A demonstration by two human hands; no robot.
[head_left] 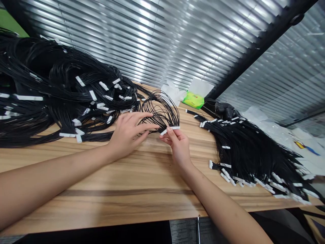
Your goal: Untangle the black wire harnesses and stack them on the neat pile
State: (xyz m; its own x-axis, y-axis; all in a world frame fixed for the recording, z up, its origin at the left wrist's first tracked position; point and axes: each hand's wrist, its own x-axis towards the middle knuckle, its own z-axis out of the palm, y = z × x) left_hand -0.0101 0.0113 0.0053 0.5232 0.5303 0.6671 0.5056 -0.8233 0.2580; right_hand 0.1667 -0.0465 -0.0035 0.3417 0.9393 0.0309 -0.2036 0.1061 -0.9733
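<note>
Two white connectors with black wires fanning out of them meet at the middle of the table. My right hand (179, 144) pinches these white connectors (174, 128) between thumb and fingers. Just left of them is my left hand (130, 132), its fingers stretched out and apart beside the loose black wires (162, 108). Some wires pass behind its fingertips; whether they touch is hard to tell. The wires arch up and back toward the big heap of black wire harnesses (63, 74) on the left, which has many white connectors in it.
On the right of the wooden table (122, 196) lies another pile of black wire harnesses (248, 149), white connectors along its near edge. A green tissue pack (193, 99) stands at the back, by the metal blinds (142, 40). Blue-and-yellow pliers (306, 147) lie far right.
</note>
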